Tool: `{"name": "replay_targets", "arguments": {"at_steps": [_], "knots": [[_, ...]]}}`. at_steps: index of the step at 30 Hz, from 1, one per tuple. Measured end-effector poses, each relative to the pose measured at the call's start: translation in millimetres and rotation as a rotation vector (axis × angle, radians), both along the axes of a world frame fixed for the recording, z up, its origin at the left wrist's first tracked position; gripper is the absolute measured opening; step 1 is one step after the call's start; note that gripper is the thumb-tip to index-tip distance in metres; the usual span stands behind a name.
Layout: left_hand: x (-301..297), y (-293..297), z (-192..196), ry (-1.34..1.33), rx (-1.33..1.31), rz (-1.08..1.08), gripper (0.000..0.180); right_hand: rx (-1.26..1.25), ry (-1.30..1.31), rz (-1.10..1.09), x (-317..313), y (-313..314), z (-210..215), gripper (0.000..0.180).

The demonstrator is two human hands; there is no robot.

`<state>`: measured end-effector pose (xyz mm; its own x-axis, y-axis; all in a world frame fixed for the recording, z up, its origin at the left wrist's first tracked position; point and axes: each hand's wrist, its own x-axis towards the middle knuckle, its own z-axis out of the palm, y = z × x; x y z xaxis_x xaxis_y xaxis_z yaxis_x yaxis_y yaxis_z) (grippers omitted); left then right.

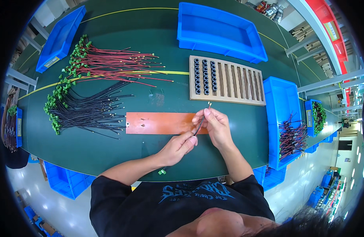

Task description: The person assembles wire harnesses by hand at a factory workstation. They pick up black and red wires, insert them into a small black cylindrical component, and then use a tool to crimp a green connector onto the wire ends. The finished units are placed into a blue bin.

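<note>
Over an orange-brown strip (162, 123) on the table, my two hands share a thin dark cable (199, 126). My left hand (176, 150) is closed around its lower part. My right hand (216, 125), just above and to the right, pinches the upper part with thumb and fingers. Light-coloured wire tips stick out above the right fingers. A green connector (162, 172) shows below my left hand, near the table's front edge; whether it belongs to this cable is hidden. Black wires (93, 103) and red wires (118, 63) with green connectors lie in bundles to the left.
Beyond my hands stands a slotted tray (226, 98) with several black ring-shaped cylinders (205, 77). A blue bin (273, 118) with red and black cable assemblies (291, 138) is at right. Blue trays sit far right (221, 41) and far left (57, 43) on the green table (122, 154).
</note>
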<state>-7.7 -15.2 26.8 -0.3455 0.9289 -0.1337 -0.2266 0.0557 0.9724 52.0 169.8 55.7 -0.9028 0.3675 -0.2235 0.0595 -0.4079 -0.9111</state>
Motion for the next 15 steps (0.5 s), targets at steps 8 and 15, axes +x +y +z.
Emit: {"name": "replay_targets", "arguments": {"at_steps": [8,15], "knots": [[11,2,-5,0.226,0.055,0.04,0.034,0.121,0.113,0.039,4,13,-4,0.031],[7,-1,-3,0.126,0.026,-0.038,0.028,0.455,0.002,-0.006,4,14,2,0.03]]}}
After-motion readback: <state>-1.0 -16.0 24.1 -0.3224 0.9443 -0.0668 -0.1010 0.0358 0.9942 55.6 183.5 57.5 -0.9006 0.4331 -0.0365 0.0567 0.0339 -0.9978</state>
